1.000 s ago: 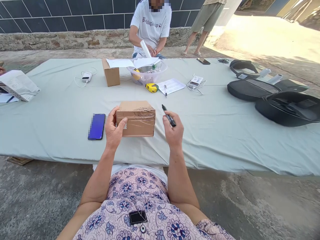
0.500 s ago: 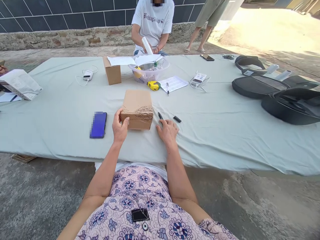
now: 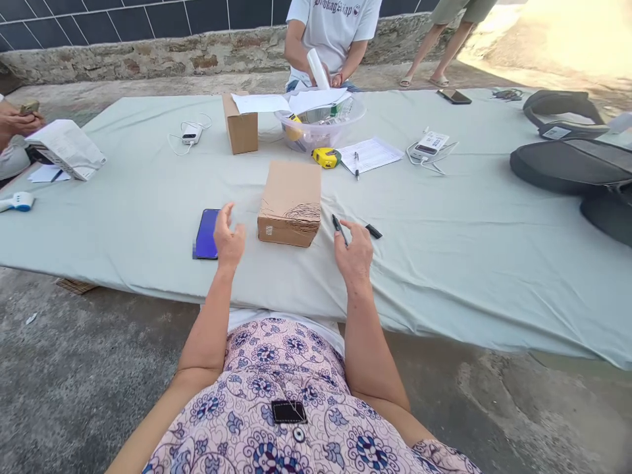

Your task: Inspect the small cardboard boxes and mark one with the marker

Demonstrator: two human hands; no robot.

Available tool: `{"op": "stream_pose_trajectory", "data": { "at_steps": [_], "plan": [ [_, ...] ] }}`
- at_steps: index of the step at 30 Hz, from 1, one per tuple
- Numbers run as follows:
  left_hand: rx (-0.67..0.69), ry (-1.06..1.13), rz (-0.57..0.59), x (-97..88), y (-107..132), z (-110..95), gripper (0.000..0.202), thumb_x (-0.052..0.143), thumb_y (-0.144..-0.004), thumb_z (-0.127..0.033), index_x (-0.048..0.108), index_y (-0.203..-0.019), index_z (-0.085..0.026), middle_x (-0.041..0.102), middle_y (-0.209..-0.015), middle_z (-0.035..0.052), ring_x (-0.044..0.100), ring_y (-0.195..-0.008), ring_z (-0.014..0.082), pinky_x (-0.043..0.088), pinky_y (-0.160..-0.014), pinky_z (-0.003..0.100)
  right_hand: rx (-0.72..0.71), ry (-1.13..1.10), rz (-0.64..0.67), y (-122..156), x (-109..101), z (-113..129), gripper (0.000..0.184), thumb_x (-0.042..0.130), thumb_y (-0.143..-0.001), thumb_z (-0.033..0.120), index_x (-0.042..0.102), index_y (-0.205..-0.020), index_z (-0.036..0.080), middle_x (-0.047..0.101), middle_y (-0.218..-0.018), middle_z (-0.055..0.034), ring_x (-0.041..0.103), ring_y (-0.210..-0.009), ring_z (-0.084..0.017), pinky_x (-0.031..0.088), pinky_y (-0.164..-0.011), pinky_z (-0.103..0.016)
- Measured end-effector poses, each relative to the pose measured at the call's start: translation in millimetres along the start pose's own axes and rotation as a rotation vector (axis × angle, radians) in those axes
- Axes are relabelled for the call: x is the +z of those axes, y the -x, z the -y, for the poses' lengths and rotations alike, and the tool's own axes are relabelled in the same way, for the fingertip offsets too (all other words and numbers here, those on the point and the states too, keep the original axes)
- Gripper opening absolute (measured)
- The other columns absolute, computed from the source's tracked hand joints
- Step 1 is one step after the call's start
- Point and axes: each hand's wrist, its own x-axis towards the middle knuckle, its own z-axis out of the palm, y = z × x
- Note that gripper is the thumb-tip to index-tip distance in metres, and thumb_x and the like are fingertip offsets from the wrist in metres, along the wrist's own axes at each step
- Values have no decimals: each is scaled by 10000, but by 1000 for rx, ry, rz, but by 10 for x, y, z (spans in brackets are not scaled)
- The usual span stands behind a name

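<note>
A brown cardboard box (image 3: 292, 187) with black scribbled lines across one corner sits in front of me. My left hand (image 3: 229, 240) is raised to the left of the box, apart from it, fingers spread and holding nothing. Partly behind that hand lies a phone (image 3: 206, 235) with a blue screen. My right hand (image 3: 354, 249) rests right of the box with its fingers apart. Between its thumb and index finger lies an uncapped black marker (image 3: 337, 224), not visibly gripped. The marker's black cap (image 3: 374, 231) is just right of my fingers.
Farther back are a yellow tape measure (image 3: 326, 157), a written sheet (image 3: 372, 157) with a pen, a clear plastic basin (image 3: 320, 135) and another carton (image 3: 243, 133). Power banks with cables lie either side. Black headsets (image 3: 567, 164) stand right. A person sits opposite.
My left hand has let go of the box and moved left toward the phone. My right hand's fingers have spread around the marker. The camera view has shifted.
</note>
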Motion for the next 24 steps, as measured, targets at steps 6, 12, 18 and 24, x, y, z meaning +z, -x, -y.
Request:
{"op": "stream_pose_trajectory", "data": {
  "at_steps": [6, 12, 18, 24],
  "plan": [
    [-261, -684, -217, -634, -200, 85, 498, 570, -950, -278, 572, -1423, -122, 612, -1453, 240, 534, -1406, 387, 399, -1179, 575, 125, -143, -28, 22, -58, 158, 349, 516, -896, 343, 648, -1185, 199, 744, -1059, -104, 688, -899, -247, 559, -907, -445],
    [-358, -761, -151, -712, -150, 208, 324, 616, -933, -384, 718, -976, -79, 583, -1328, 373, 469, -1375, 546, 331, -1100, 737, 146, -244, 463, 70, -124, 343, 249, 551, -943, 397, 702, -906, 202, 765, -832, -66, 706, -773, -223, 548, -818, -376],
    [-381, -631, -131, -631, -213, 274, 243, 632, -919, -417, 612, -818, -196, 658, -1166, 240, 502, -1334, 473, 335, -1122, 697, 10, -415, 835, 183, 15, 508, 336, 625, -932, 296, 752, -1234, 222, 820, -1155, -72, 775, -1048, -226, 606, -958, -388],
    [-430, -439, -62, -582, -234, 291, 204, 547, -961, -377, 559, -811, -239, 655, -849, 85, 654, -974, 315, 495, -975, 488, 18, -436, 838, 235, 138, 613, 639, 629, -962, 316, 483, -1583, 277, 494, -1655, -98, 576, -1447, -308, 527, -1153, -521]
  ]
}}
